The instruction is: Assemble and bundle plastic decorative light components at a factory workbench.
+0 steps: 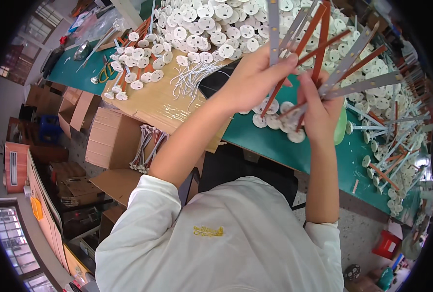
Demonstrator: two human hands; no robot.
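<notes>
Both hands are raised over the green tabletop (275, 146), fingers closed on a fanned bunch of LED strips (367, 83). Some strips are grey with small yellowish dots; others show a reddish-brown face. My left hand (258, 78) pinches the strips on the left side between thumb and fingers. Close beside it, my right hand (321, 114) grips the strips that spread up and to the right. Round white discs (296, 136) sit at the lower ends of the bunch, below and between the hands. My palms hide the middle of the bunch.
A big heap of white discs (216, 24) covers the back of the table. More disc-ended strips (392, 146) pile up at right. White wires (192, 80) lie on a cardboard sheet (143, 104), near scissors (104, 73). An open carton (112, 138) stands at lower left.
</notes>
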